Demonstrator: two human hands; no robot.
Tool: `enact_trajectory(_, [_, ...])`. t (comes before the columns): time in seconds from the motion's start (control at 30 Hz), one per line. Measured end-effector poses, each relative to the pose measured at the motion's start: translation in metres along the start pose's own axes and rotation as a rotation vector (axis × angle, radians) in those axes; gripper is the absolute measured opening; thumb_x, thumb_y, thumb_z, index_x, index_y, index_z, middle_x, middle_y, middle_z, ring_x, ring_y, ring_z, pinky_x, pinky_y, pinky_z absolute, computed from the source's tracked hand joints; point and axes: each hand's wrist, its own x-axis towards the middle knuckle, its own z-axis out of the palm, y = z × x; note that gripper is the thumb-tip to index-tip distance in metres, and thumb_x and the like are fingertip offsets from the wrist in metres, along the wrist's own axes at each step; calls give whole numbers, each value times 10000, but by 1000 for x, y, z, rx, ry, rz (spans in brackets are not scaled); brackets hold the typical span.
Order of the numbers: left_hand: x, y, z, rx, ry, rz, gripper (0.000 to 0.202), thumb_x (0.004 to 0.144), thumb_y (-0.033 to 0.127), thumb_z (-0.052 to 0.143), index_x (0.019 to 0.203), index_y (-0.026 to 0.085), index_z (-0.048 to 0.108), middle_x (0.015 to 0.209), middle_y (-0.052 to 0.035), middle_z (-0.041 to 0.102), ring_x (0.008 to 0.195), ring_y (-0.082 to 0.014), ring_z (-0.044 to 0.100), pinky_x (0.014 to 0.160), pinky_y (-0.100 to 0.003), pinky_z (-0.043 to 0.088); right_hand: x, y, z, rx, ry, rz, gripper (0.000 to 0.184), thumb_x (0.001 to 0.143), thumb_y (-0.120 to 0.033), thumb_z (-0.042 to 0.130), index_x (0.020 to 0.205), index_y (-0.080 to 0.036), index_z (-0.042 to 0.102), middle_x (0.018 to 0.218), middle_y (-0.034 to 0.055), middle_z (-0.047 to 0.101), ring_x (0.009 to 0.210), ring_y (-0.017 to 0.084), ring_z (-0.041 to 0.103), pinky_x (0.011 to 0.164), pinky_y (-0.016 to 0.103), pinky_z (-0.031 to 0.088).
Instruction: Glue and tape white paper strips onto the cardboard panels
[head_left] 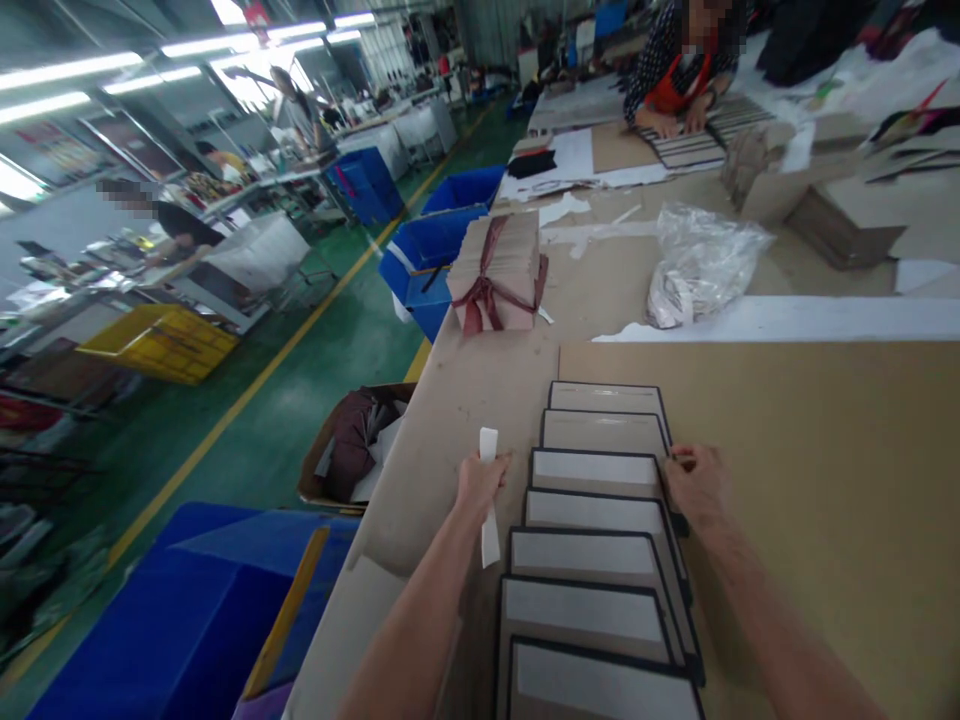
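My left hand (480, 485) is closed around a white strip (489, 548), which sticks out above and below the fist, left of the row of panels. Flat grey panels with dark edges overlap down the table in a stepped row. The nearer ones, such as this panel (592, 555), bear a pale band along the far side. On the two farthest, including this panel (600, 430), only a thin shiny line shows. At the row's right edge, my right hand (697, 485) has its thumb and fingers pinched together beside the second-farthest panel. Whatever lies between those fingertips is hidden.
A stack of boards tied with dark red ribbon (499, 275) stands near the table's left edge. Beyond lie a clear plastic bag (701, 265) and brown sheets. Blue bins (187, 600) and a carton (352, 445) sit left of the table. A co-worker (682, 80) handles panels across it.
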Motion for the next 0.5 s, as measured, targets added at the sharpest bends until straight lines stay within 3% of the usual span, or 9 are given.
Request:
enact_trajectory(0.07, [-18,9,-5,-38,-127,1,265,680,386,743,720,153,622,549,40,550,443,-72,466,429,-197,299,-16,-31,-5,82,0,-92,270,725,-415,574,875,-201,641,955,79,599,706,183,533,724,364,464])
enact_trajectory(0.2, [-58,23,6,-83,-377,9,332,691,468,717,706,142,656,571,15,571,441,-72,472,434,-211,316,-47,-109,-4,258,-476,-182,373,766,-525,617,974,-218,652,776,11,620,622,164,518,598,295,438])
enact_trajectory(0.27, [-76,23,16,-84,-467,22,324,693,466,700,695,145,657,529,29,537,415,-70,453,433,-217,312,-58,-135,0,259,-617,-223,342,738,-528,640,882,-219,650,692,-12,607,600,159,505,583,284,418])
enact_trajectory(0.37, [-88,18,27,-54,-524,-20,266,664,430,658,690,166,652,478,39,504,372,-89,434,407,-237,310,-68,-144,10,185,-677,-264,356,748,-555,583,631,-218,572,579,-15,558,590,161,499,561,274,377])
enact_trajectory(0.5, [-80,13,25,28,-519,-46,187,622,375,599,605,189,614,453,35,470,371,-97,414,417,-257,311,-66,-121,30,159,-694,-327,459,781,-613,496,537,-224,481,530,-5,530,563,170,505,538,266,389])
